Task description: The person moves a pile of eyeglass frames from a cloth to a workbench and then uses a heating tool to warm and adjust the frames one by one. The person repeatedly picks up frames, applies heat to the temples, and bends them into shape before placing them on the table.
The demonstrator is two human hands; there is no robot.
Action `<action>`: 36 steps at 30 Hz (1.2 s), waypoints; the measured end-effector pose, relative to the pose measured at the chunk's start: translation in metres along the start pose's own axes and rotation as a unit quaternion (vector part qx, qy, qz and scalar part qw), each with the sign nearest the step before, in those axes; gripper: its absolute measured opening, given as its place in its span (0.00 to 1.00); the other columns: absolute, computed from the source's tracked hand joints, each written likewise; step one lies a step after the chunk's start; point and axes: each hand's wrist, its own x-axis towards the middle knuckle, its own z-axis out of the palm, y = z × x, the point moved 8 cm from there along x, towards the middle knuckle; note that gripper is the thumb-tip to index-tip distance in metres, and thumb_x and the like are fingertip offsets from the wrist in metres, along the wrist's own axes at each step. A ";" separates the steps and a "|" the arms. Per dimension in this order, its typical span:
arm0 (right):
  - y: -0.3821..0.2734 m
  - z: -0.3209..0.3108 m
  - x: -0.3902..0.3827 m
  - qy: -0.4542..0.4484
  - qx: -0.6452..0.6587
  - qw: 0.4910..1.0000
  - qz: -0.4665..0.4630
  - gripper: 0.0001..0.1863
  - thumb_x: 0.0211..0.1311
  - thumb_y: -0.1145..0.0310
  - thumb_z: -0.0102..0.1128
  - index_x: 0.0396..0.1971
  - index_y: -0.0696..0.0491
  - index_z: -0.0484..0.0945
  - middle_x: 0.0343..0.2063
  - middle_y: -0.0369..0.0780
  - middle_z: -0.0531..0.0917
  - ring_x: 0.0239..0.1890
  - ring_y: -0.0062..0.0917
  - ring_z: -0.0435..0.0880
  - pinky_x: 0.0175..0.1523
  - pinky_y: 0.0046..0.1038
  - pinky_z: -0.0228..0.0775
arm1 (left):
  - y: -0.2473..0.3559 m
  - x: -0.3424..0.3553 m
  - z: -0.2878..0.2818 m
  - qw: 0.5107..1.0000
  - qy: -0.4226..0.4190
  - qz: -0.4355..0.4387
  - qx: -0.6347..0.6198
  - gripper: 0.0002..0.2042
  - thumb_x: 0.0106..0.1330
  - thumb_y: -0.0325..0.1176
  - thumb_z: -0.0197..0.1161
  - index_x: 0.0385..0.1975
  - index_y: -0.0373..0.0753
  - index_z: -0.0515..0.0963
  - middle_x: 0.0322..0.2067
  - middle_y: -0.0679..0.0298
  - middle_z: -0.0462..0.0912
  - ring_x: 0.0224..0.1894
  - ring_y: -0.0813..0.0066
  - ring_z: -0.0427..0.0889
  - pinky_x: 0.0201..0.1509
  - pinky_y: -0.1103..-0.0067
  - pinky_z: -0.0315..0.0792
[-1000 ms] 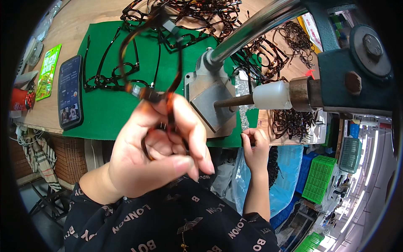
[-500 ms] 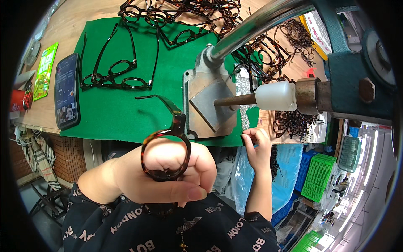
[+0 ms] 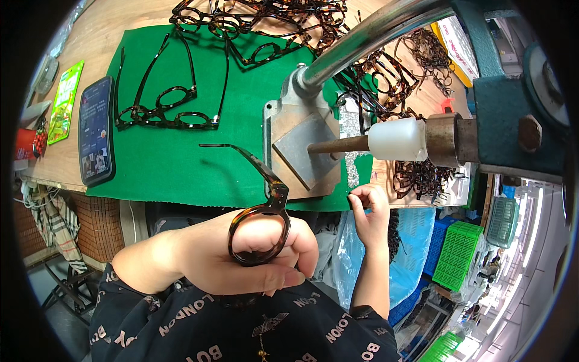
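My left hand point(image 3: 202, 256) is closed around a tortoiseshell eyeglass frame point(image 3: 278, 194), held up in front of my chest. One round rim faces up, and its temple arm reaches out over the green mat point(image 3: 163, 163). My fingers and palm hide much of the frame. My right hand point(image 3: 372, 211) rests at the table's front edge, thumb and index finger curled together; whatever they may hold is too small to make out. Between and beyond my hands stands a bench press with a square metal plate point(image 3: 301, 151), a horizontal rod and a white plastic sleeve point(image 3: 395, 139).
Several eyeglass frames point(image 3: 166, 114) lie on the mat, with a tangled pile point(image 3: 265, 18) at the back and more point(image 3: 416, 181) to the right. A phone point(image 3: 96, 133) and a green packet point(image 3: 65, 102) sit at the left. A thick metal bar point(image 3: 368, 42) crosses the upper right. Green crates point(image 3: 458, 253) stand low right.
My left hand has shifted slightly right with the eyeglass frame, which has turned so its temple arm points more to the upper left. My right hand has hardly moved.
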 end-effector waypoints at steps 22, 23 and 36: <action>-0.130 0.008 0.019 -0.055 0.381 0.913 -0.136 0.03 0.54 0.79 0.54 0.26 0.59 0.70 0.26 0.42 0.75 0.30 0.30 0.76 0.36 0.26 0.69 | -0.043 0.008 0.016 0.991 -0.025 -0.127 -0.044 0.08 0.64 0.31 0.54 0.37 0.35 0.68 0.17 0.69 0.75 0.20 0.83 0.73 0.27 0.84 0.66; -0.139 0.010 0.021 -0.060 0.365 0.914 -0.164 0.03 0.54 0.79 0.54 0.26 0.58 0.70 0.26 0.42 0.75 0.30 0.30 0.76 0.37 0.27 0.69 | -0.042 0.009 0.017 0.991 -0.029 -0.123 -0.041 0.08 0.64 0.32 0.53 0.37 0.35 0.68 0.17 0.69 0.74 0.20 0.83 0.73 0.27 0.84 0.66; -0.150 0.008 0.021 -0.036 0.279 0.936 -0.212 0.02 0.49 0.79 0.58 0.23 0.59 0.74 0.25 0.43 0.78 0.29 0.33 0.78 0.36 0.28 0.71 | -0.038 0.010 0.016 0.989 -0.028 -0.143 0.040 0.07 0.62 0.34 0.50 0.35 0.38 0.67 0.17 0.69 0.70 0.19 0.81 0.73 0.24 0.83 0.68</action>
